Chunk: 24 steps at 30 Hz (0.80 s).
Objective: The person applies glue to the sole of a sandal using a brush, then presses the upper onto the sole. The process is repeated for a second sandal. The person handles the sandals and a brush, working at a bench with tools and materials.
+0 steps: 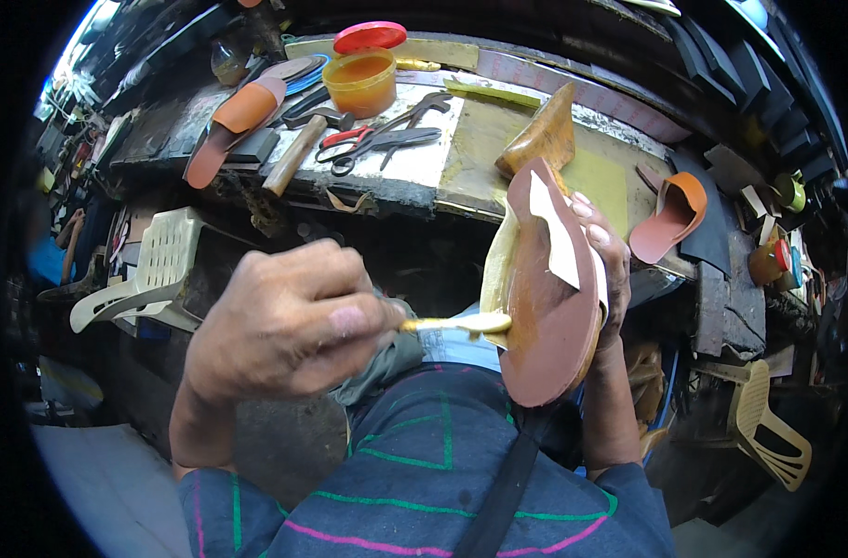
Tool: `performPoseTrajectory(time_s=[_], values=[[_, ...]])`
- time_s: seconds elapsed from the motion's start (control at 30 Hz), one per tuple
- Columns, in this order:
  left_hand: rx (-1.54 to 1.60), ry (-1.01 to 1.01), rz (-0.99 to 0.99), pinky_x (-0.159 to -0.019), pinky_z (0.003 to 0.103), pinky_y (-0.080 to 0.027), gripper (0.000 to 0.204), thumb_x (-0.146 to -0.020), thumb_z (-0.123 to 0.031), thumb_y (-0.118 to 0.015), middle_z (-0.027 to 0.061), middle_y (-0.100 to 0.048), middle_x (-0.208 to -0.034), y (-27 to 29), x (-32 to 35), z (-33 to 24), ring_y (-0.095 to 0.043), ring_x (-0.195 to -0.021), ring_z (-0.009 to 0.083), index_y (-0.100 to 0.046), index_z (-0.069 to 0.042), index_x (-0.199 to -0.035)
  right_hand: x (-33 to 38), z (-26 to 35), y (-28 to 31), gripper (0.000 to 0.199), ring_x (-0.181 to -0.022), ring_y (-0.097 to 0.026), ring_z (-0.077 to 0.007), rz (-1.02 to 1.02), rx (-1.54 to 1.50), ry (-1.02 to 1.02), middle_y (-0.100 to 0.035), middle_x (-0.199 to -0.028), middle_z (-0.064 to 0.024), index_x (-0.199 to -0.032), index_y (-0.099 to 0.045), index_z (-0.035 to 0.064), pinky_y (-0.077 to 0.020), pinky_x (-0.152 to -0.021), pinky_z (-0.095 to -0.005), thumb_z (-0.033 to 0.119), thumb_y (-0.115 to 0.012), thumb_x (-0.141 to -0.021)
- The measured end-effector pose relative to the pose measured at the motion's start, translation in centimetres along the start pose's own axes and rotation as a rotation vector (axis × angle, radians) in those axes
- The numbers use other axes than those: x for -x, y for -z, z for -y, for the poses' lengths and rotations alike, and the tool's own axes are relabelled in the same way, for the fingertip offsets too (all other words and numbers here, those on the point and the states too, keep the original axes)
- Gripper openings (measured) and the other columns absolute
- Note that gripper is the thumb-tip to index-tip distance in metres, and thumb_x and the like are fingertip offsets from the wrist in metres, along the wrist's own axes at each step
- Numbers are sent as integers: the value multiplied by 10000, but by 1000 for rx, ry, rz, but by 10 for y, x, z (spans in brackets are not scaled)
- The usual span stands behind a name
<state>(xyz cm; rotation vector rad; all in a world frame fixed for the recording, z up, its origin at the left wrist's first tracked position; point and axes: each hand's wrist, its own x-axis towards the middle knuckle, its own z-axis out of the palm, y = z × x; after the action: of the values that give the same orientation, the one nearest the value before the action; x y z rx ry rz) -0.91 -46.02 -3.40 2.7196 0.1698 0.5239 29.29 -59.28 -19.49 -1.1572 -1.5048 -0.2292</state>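
My left hand (289, 321) is closed round a small glue-smeared brush (456, 323), its pale tip touching the lower left edge of the sole. Gripped from its far right side by my right hand (599, 242), a brown shoe sole (568, 339) stands tilted upright, underside toward me. Its middle shines wet with amber glue. Cream lining flaps (556, 232) fold over the sole's edge, and a pale yellowish flap (500, 265) spreads out on the left. My right fingers are partly hidden behind the sole.
The workbench (452, 191) holds an open tub (360, 86) of amber glue, scissors (377, 144), a hammer (298, 149), a wooden shoe last (540, 135), and brown slippers at left (233, 126) and right (670, 214). Plastic chairs stand at left (159, 265) and right (759, 428).
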Motion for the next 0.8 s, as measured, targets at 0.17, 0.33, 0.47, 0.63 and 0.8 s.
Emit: performPoseTrajectory(time_s=[0.17, 0.33, 0.47, 0.63, 0.8], values=[[607, 78, -44, -700, 329, -568, 202, -883, -63, -840, 76, -771, -963, 2, 16, -17, -692, -779, 188, -831, -62, -1085, -11, 18, -4, 635, -1346, -622, -423, 28, 92, -14, -627, -1435, -244, -1426, -545, 24, -464, -1187, -539, 87, -834, -863], [435, 256, -448, -820, 305, -549, 191, -1018, -63, -708, 101, -746, -1025, 6, 10, 14, -690, -921, 164, -787, -26, -1187, -13, 58, 10, 803, -1366, -598, -292, 230, -305, -558, -615, -1490, -148, -1477, -550, -9, -454, -1195, -443, 349, -885, -841], [277, 178, -451, -779, 309, -551, 218, -982, -32, -725, 94, -728, -974, 1, 19, 30, -682, -863, 167, -792, -28, -1189, 3, 59, -11, 1100, -1378, -592, -281, -35, -1149, -880, -577, -1512, -160, -1567, -424, 10, -499, -1160, -458, 762, -777, -846], [120, 263, -426, -672, 336, -557, 287, -905, 4, -780, 74, -696, -909, -15, 27, 20, -674, -803, 190, -800, -61, -1184, 28, 64, -26, 1137, -1348, -621, -299, -5, -1335, -1177, -596, -1470, -145, -1588, -388, 75, -526, -1142, -522, 828, -747, -814], [-130, 120, -379, -665, 353, -579, 266, -861, -35, -784, 40, -658, -894, -30, -3, 26, -674, -820, 233, -768, -85, -1122, 20, 65, -41, 1147, -1279, -655, -274, 16, -1203, -1178, -622, -1398, -142, -1541, -410, 28, -552, -1109, -478, 772, -832, -777]])
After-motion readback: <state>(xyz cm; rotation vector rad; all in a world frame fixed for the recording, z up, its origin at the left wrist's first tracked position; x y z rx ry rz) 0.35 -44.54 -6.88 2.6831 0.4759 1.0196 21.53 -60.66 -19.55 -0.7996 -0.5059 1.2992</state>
